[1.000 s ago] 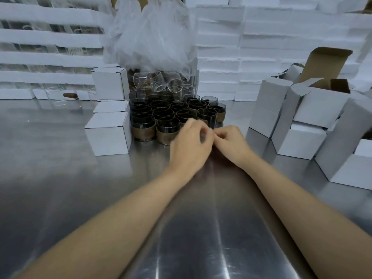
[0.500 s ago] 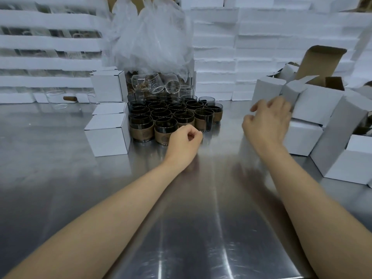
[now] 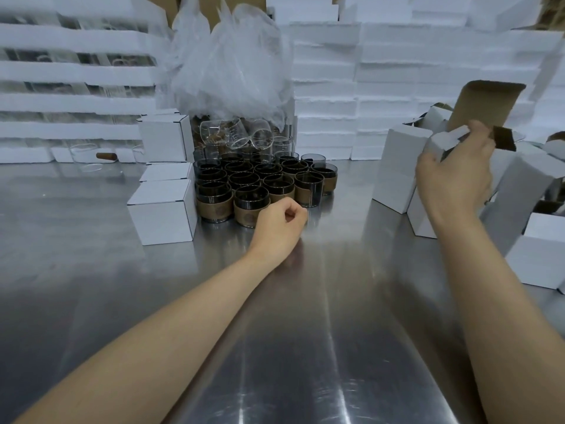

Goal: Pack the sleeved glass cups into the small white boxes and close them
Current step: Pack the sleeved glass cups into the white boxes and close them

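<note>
Closed boxes: three small white cardboard boxes with shut lids [image 3: 162, 218] stand at the left of the brushed steel table [image 3: 305, 347]; one is in front and two are stacked behind it
Cups: a cluster of dark glass cups in brown paper sleeves [image 3: 260, 185] stands just right of those boxes; all are upright with mouths up and packed rim to rim; the back rows run under a crumpled clear plastic bag [image 3: 232, 65] and are hard to count
Left hand: the left hand [image 3: 279, 228] is curled into a fist with nothing in it; it sits low over the table at the front cup; whether it touches the sleeve cannot be told
Right hand: the right hand [image 3: 455, 179] grips the open white cardboard box [image 3: 443, 142] at its top, thumb on the near side and fingers over the far edge; the box stands on end, long axis vertical, mouth up, brown-lined lid flap raised behind; the hand hides most of its body
Pile: leaning white boxes [image 3: 397, 169] crowd round it; the frame's right edge cuts them off
</note>
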`<state>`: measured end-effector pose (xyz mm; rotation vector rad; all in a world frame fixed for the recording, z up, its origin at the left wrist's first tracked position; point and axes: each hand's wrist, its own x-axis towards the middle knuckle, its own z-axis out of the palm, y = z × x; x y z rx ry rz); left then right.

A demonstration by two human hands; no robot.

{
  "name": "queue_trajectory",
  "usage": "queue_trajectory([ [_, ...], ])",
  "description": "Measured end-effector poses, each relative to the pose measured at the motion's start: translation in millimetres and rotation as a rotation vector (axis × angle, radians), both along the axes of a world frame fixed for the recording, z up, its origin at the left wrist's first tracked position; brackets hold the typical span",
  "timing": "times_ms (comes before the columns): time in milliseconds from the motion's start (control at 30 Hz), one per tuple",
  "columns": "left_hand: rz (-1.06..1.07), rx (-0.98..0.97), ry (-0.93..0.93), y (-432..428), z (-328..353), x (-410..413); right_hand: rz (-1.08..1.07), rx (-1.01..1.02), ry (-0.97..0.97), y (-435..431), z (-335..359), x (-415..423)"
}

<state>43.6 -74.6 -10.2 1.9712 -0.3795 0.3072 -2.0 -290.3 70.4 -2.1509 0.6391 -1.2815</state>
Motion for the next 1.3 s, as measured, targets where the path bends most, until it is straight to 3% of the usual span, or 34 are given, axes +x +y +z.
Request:
queue_trajectory([
  [267,0.002,-0.013,0.017,0,1,-1,0.133,-0.082,-0.062,6,1,1],
  [500,0.022,-0.120,-0.125,0,6,-6,0.380,-0.402,-0.338,52,7,-1],
  [600,0.007,-0.143,-0.152,-1,6,-6,0.492,-0.523,-0.368,74,-2,-1],
  [767,-0.067,-0.111,-0.215,-5,6,-12,0.763,-0.599,-0.150,98,-25,1],
  [867,-0.001,-0.133,-0.255,-3,6,-15,0.879,-0.578,0.009,99,-37,6],
  [933,0.031,-0.141,-0.235,-3,7,-16,0.919,-0.491,0.028,97,-41,7],
  [1000,0.062,-0.128,-0.209,-3,7,-14,0.936,-0.248,-0.071,95,-39,8],
  [1067,0.048,-0.095,-0.201,-3,5,-11,0.859,0.003,-0.142,90,-36,10],
  [1133,0.006,-0.068,-0.200,-2,3,-10,0.702,0.088,-0.049,79,-35,17],
  [1233,-0.008,-0.056,-0.196,0,2,-8,0.495,-0.067,0.294,61,-38,23],
  [1300,-0.027,-0.050,-0.186,0,2,-8,0.425,-0.122,0.423,54,-41,23],
])
